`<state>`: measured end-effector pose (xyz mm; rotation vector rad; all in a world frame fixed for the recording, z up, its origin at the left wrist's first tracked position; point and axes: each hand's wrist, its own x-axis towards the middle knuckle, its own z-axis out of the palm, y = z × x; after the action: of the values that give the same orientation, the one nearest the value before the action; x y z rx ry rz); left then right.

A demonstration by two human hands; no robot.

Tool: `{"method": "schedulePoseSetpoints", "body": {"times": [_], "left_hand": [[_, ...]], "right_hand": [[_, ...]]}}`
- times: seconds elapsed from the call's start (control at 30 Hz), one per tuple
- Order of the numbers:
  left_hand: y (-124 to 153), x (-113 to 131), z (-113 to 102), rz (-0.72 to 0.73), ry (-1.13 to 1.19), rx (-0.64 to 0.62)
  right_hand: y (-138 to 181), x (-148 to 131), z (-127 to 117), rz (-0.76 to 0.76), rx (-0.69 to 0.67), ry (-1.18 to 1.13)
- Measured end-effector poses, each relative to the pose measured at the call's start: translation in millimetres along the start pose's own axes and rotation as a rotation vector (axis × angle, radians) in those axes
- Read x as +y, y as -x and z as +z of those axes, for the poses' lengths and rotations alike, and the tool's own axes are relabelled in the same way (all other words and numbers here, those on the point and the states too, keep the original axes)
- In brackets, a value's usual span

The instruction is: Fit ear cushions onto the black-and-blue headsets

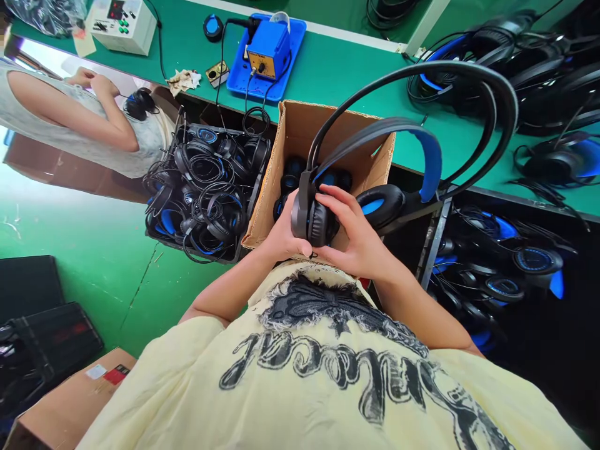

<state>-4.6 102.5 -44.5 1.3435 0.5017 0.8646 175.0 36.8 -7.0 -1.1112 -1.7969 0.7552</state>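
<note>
Both my hands grip one ear cup of a black-and-blue headset (pixel 431 159), above an open cardboard box (pixel 365 125). My left hand (pixel 284 234) wraps the outer side of that cup, thumb toward me. My right hand (pixel 354 234) closes over the cushion side, fingers curled across its top. The headband arches off to the right, with a blue pad on its inner side, and the other ear cup (pixel 382 206) hangs free at the box's right edge. Inside the box lie several dark round pieces with blue centres (pixel 293 175), partly hidden by the headset and my hands.
Left of the box stands a crate piled with headsets (pixel 206 187); another bin of headsets (pixel 501 269) is at right. The green bench (pixel 356 81) carries a blue soldering station (pixel 269 50), a white control box (pixel 122 25) and more headsets (pixel 553 94). A co-worker (pixel 84 119) sits at left.
</note>
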Motion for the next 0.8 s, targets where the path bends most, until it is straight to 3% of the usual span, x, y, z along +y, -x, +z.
{"method": "schedulePoseSetpoints", "body": {"times": [0.3, 0.4, 0.53, 0.6, 0.7, 0.8], "left_hand": [[4, -9, -8, -0.179, -0.035, -0.017], [-2, -8, -2, -0.299, 0.108, 0.076], [-15, -5, 9, -0.547, 0.324, 0.292], [-21, -3, 12, -0.626, 0.365, 0.342], [-26, -4, 12, -0.661, 0.388, 0.375], [-27, -12, 9, -0.652, 0.405, 0.381]], "right_hand": [[-6, 7, -8, 0.041, -0.112, -0.048], [-11, 15, -7, 0.106, -0.134, -0.070], [-19, 35, -5, 0.293, -0.174, -0.160], [-22, 48, -4, 0.379, -0.206, -0.219], [-27, 63, 0, 0.432, -0.241, -0.263], [-27, 60, 8, 0.426, -0.184, -0.268]]}}
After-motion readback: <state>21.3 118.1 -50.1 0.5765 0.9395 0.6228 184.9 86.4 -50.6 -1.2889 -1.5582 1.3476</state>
